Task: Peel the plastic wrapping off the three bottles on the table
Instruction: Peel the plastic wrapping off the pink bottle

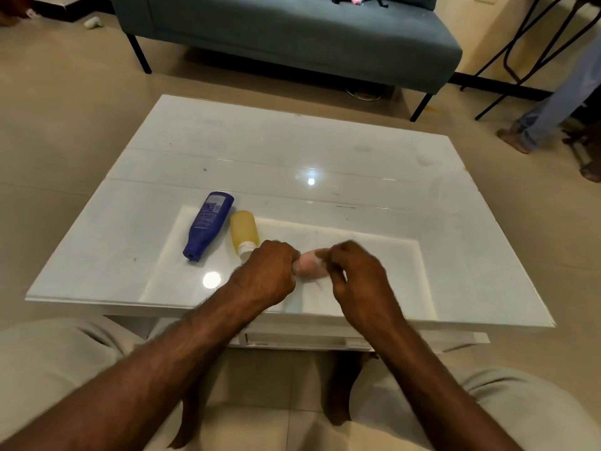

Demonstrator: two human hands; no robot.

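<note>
1. a blue bottle (208, 225) and a yellow bottle (244, 233) lie side by side on the white tabletop (357, 151), caps toward the person, just left of the hands; a grey sofa (292, 37) stands beyond.
2. a pink bottle (311, 264) sits between both hands, low over the tabletop's near edge, partly hidden and blurred.
3. the left hand (265, 276) is fisted around its left end.
4. the right hand (356, 271) has its fingers (325, 255) pinched closed at the bottle's top; what exactly they grip is unclear.
</note>
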